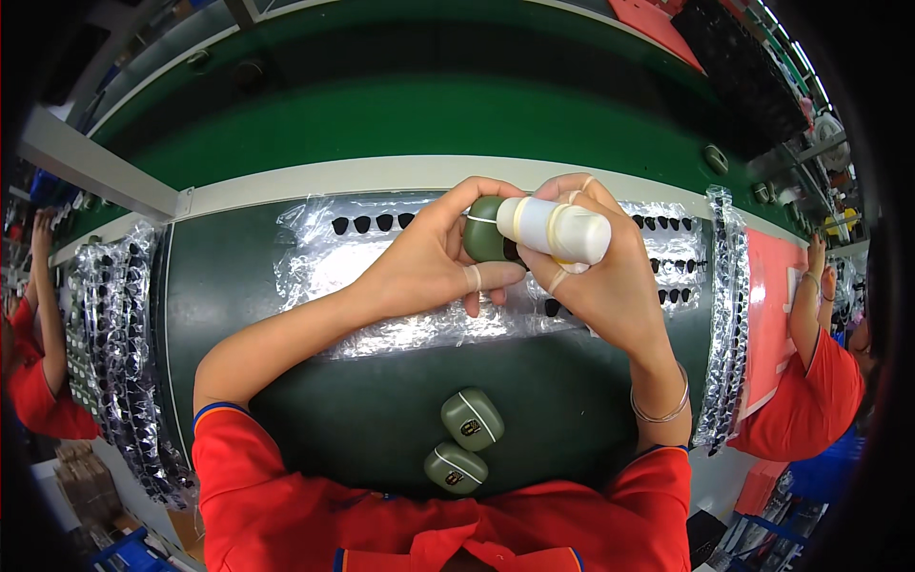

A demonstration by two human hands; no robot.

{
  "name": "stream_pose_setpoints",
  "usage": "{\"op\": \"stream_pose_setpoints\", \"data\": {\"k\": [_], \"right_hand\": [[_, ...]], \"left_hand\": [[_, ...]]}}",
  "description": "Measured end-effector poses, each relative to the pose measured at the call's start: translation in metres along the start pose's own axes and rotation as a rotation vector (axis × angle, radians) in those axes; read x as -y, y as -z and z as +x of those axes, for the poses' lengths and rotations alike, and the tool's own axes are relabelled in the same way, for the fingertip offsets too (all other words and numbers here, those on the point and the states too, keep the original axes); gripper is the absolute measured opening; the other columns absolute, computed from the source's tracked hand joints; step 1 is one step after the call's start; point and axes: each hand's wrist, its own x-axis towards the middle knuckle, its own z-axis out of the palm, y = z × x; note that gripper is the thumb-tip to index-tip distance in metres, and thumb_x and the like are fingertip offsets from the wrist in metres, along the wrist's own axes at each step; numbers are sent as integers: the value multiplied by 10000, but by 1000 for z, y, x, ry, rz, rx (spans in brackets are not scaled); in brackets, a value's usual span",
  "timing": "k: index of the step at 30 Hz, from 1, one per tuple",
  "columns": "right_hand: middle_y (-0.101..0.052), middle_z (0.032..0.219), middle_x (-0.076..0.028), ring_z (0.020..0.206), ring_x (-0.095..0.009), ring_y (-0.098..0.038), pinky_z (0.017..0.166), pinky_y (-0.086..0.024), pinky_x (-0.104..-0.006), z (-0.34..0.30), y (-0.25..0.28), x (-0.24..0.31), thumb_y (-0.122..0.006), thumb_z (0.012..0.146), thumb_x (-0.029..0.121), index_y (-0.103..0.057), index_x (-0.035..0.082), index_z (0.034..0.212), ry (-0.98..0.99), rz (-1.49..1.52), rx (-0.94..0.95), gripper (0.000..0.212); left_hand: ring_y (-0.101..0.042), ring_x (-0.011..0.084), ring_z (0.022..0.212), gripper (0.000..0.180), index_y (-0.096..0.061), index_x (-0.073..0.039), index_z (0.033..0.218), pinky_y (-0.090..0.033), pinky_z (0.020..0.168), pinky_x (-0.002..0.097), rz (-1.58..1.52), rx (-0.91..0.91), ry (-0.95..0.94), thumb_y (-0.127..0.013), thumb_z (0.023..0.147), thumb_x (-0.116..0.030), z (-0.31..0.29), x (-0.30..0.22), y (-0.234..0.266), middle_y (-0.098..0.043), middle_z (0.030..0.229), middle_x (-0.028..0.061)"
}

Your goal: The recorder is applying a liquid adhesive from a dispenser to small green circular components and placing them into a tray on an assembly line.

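Observation:
My left hand [419,265] grips a rounded olive-green case [482,234] with a pale seam line, like an earbud case. Wrapped in my right hand [615,291] is a white bottle [583,236] with a cream band around it. The bottle lies level with the case, and its near end hides part of it; I cannot tell whether they touch. Pale finger covers sit on some fingers of both hands. Beneath the hands lies a clear plastic sheet [357,267] bearing rows of small black pieces [384,222]. Two more green cases [473,419] [457,467] rest close to my body.
A green conveyor belt [429,105] runs behind the pale rail [381,174] at the table's far edge. More plastic sheets with black pieces hang at the left [124,353] and right [726,334]. People in red shirts work on both sides, beside a pink sheet [770,296] on the right.

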Motion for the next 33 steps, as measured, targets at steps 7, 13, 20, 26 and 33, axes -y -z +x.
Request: {"op": "stream_pose_setpoints", "data": {"k": [7,13,20,26,33], "right_hand": [[-521,1003,-80,876,-147,-536,728,-460,-262,-1,9,17,-648,687,0,-427,29,1161,189,104,-94,524],[-601,949,-100,812,-188,-601,708,-458,-260,-2,-3,15,-626,746,55,-504,18,1065,-38,-39,131,344],[-626,844,-79,729,-144,-617,630,-473,-247,-1,14,19,-655,743,88,-490,36,1054,0,139,-87,356],[-630,783,-64,649,-122,-574,598,-456,-236,-14,30,2,-715,674,91,-587,4,933,-171,-76,-3,302],[-650,758,-137,700,-240,-641,630,-483,-304,-39,14,-32,-771,619,199,-648,-4,866,-351,-428,279,342]], "left_hand": [[-531,85,541,455,-367,-79,1152,-409,418,201,-21,-42,-47,-614,777,-6,4,3,13,-556,801,49],[-514,75,509,444,-380,-85,1139,-405,412,196,-27,-29,-84,-615,771,-2,2,12,15,-544,762,34],[-510,69,497,427,-385,-79,1116,-406,407,192,86,-80,-36,-612,764,9,3,1,9,-557,793,47],[-586,128,825,515,-420,-74,1138,-497,665,248,351,-150,-180,-704,709,-53,23,20,33,-585,970,73],[-611,238,805,558,-536,-94,1101,-473,707,323,1109,-620,-188,-689,680,-427,72,8,102,-624,898,109]]}}
